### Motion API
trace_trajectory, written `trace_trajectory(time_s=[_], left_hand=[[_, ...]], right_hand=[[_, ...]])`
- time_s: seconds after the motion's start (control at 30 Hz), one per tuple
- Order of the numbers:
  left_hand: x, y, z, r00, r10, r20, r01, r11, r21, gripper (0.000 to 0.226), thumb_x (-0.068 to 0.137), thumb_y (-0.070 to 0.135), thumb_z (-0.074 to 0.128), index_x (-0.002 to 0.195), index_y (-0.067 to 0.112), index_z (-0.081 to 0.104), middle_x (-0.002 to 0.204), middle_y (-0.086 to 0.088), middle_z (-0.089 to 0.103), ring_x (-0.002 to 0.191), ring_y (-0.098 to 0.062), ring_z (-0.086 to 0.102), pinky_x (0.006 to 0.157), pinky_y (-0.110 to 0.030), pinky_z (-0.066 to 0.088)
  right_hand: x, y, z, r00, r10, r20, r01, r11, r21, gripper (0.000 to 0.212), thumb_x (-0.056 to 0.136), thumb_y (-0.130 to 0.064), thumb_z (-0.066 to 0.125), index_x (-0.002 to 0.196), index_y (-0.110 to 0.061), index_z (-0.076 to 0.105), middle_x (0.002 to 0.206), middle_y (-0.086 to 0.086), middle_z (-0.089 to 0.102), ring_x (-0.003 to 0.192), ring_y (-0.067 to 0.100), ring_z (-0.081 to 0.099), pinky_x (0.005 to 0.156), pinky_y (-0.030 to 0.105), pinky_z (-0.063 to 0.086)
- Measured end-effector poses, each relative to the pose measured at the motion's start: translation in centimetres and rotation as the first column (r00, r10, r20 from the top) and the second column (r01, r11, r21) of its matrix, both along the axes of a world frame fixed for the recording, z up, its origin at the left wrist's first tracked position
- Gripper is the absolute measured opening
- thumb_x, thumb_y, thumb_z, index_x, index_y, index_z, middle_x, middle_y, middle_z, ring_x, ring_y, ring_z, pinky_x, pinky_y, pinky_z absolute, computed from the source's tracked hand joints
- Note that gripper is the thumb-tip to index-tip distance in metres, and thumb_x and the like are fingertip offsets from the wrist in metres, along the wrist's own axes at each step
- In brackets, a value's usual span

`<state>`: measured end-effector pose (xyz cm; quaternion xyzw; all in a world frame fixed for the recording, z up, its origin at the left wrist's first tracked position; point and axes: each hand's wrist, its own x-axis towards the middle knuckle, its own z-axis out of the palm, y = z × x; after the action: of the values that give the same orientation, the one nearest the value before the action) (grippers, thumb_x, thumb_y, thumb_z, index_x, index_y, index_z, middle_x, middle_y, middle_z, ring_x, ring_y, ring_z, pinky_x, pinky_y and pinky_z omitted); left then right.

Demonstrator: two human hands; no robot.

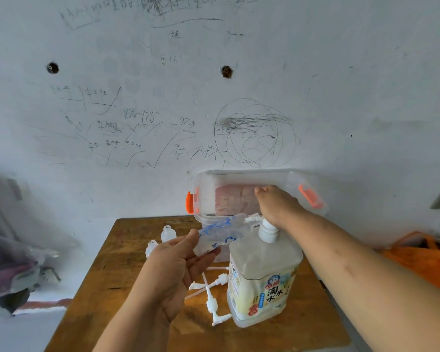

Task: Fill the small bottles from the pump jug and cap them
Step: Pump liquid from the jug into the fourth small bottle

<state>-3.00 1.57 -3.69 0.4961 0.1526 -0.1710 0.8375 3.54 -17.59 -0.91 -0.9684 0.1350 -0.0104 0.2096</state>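
Observation:
The pump jug (262, 283), clear with a printed label and pale liquid, stands on the wooden table (107, 288). My right hand (277, 207) lies flat on top of its white pump head (268, 231), fingers stretched forward. My left hand (173, 265) holds a small clear bottle with blue print (221, 231) tilted sideways, its mouth at the pump's nozzle. Two empty small bottles (168, 233) stand uncapped at the table's far left. Several white pump caps with tubes (212, 292) lie loose on the table left of the jug.
A clear plastic box with orange latches (313, 196) stands behind the jug against the scribbled wall. An orange bag (422, 260) lies to the right of the table. Plastic bags and clutter (8, 265) sit on the floor to the left.

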Motion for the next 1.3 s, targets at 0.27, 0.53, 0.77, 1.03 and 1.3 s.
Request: trace_trajectory(time_s=[0.27,0.53,0.77,1.03,1.3], left_hand=[[-0.7,0.0,0.4,0.998,-0.024,0.059,0.025,1.000,-0.017,0.020,0.093,0.017,0.057,0.103,0.000,0.061,0.083,-0.019,0.075,0.085,-0.035,0.074,0.067,-0.036,0.061],[0.0,0.2,-0.2,0.997,-0.029,0.078,0.032,0.999,-0.040,0.023,0.092,0.017,0.058,0.107,-0.001,0.061,0.088,-0.020,0.075,0.086,-0.035,0.074,0.068,-0.036,0.062],[0.4,0.0,-0.6,0.998,-0.031,0.057,0.034,0.999,-0.041,0.023,0.094,0.016,0.056,0.105,-0.004,0.060,0.088,-0.021,0.075,0.084,-0.034,0.074,0.068,-0.037,0.061],[-0.2,0.0,0.0,1.000,-0.016,0.022,0.016,1.000,0.006,0.026,0.093,0.017,0.059,0.109,-0.004,0.059,0.094,-0.024,0.073,0.081,-0.035,0.074,0.066,-0.039,0.062],[-0.5,-0.2,0.8,0.998,-0.015,0.053,0.015,1.000,0.000,0.018,0.094,0.016,0.058,0.103,0.000,0.061,0.081,-0.020,0.075,0.083,-0.035,0.074,0.067,-0.036,0.061]], right_hand=[[-1.1,-0.1,2.8,0.996,0.064,-0.063,-0.070,0.992,-0.106,0.040,0.104,-0.024,0.018,0.141,-0.016,0.034,0.137,0.018,0.043,0.127,0.036,0.042,0.107,0.046,0.031],[-0.2,-0.4,1.6,0.996,0.058,-0.068,-0.064,0.993,-0.099,0.035,0.102,-0.018,0.021,0.134,-0.014,0.035,0.130,0.017,0.043,0.118,0.038,0.046,0.102,0.047,0.035],[0.1,-0.4,0.1,1.000,0.006,-0.030,-0.009,0.997,-0.074,0.035,0.101,-0.015,0.022,0.131,-0.013,0.039,0.132,0.016,0.043,0.123,0.037,0.044,0.101,0.046,0.035],[-0.5,-0.2,0.3,0.995,-0.024,0.094,0.028,0.998,-0.051,0.036,0.098,-0.044,0.023,0.104,-0.018,0.048,0.113,0.013,0.055,0.109,0.037,0.052,0.093,0.050,0.042],[0.5,-0.9,2.7,0.990,-0.057,0.127,0.073,0.990,-0.120,0.049,0.100,-0.046,0.024,0.131,-0.013,0.045,0.135,0.012,0.047,0.134,0.036,0.030,0.106,0.046,0.028]])
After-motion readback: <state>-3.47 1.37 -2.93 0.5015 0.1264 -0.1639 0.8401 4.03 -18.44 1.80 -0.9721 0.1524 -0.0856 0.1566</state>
